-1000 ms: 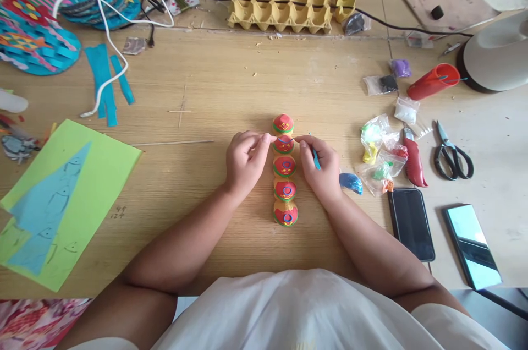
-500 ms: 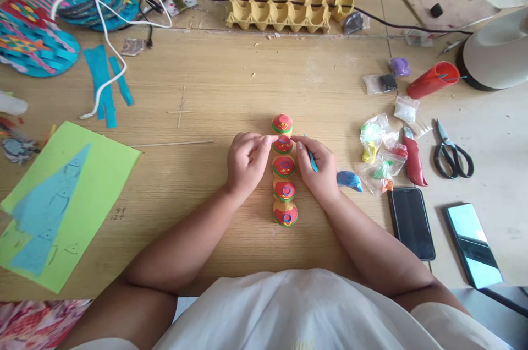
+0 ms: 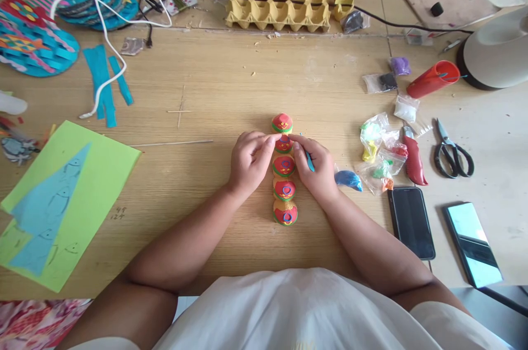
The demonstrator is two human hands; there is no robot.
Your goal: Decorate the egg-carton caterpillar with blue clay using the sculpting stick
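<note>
A strip of egg-carton cups [image 3: 284, 190] stands upright in front of me, its several domes coated in red with green edges and yellow trim. Small blue rings sit on the lower domes, and the top dome has small yellow marks. My left hand [image 3: 252, 162] is closed, its index fingertip and thumb at the second dome from the top; whatever they pinch is too small to see. Across from it, my right hand [image 3: 317, 165] brings its index fingertip to the same dome. A slim blue modelling tool [image 3: 309, 161] is held within my right hand's curled fingers.
To the right lie a blue clay packet [image 3: 348, 180], clay bags [image 3: 377, 143], a red-handled knife [image 3: 413, 157], scissors [image 3: 449, 152] and two phones [image 3: 412, 223]. Green paper [image 3: 103, 174] lies left. Egg cartons [image 3: 278, 9] and a black cable stand at the back.
Both hands have shifted slightly, bringing the index fingertips closer together over the second dome. The blue modelling tool has moved a little left with my right hand.
</note>
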